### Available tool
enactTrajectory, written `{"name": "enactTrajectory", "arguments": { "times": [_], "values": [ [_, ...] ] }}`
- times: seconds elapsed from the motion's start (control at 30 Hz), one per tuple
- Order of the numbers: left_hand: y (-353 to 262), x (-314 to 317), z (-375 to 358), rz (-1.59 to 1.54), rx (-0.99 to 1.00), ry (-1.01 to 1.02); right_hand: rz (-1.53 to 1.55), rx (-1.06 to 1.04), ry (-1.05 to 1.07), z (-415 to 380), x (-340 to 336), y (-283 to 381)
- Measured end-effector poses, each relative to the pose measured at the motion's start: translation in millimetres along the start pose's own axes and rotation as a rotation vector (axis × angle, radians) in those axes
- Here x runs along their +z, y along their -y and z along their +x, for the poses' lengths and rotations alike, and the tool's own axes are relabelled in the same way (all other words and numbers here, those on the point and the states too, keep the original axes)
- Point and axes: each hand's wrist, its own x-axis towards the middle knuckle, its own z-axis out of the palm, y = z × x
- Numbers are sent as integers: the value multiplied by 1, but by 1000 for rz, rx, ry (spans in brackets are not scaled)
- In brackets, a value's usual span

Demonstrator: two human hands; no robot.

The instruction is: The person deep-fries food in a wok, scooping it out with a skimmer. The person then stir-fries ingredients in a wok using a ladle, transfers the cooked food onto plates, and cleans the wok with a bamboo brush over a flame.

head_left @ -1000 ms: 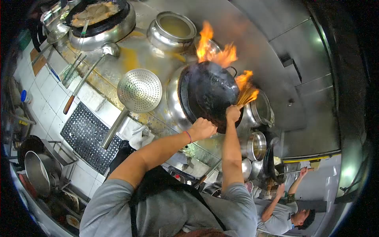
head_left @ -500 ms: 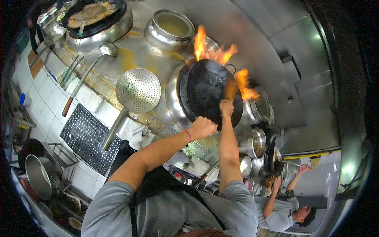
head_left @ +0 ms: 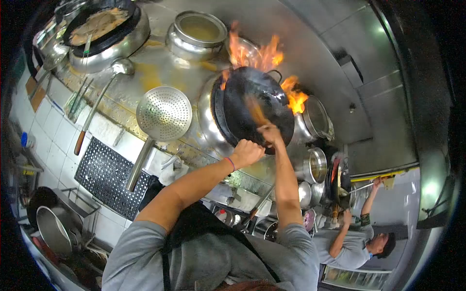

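Left grip (head_left: 247,153): fist clamped at rim of black wok (head_left: 252,109), which sits tilted on its burner, flames (head_left: 262,56) behind. Right grip (head_left: 271,133): clamped on blurred bamboo brush (head_left: 255,110) inside wok.

2 woks (head_left: 252,109) (head_left: 99,24), 1 skimmer (head_left: 163,114), 1 ladle (head_left: 121,66). 2 hands (head_left: 247,153) (head_left: 270,133). 2 ppl, 1 co-worker (head_left: 354,242).
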Motion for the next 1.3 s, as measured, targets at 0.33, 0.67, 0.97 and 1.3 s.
{"name": "enactTrajectory", "arguments": {
  "times": [0.33, 0.67, 0.97, 1.3],
  "values": [
    [6, 2, 4, -22, 12, 117, -373, 327, -578, -10, -6, 10],
    [5, -1, 1, -77, -6, 68, -441, 319, -518, -78, -45, -42],
    [0, -17, -4, -280, -110, -288, 211, 272, -502, -235, 91, -135],
    [-75, 23, -183, -1110, 37, 1159, 936, 781, -741, -290, 174, -138]
  ]
}}
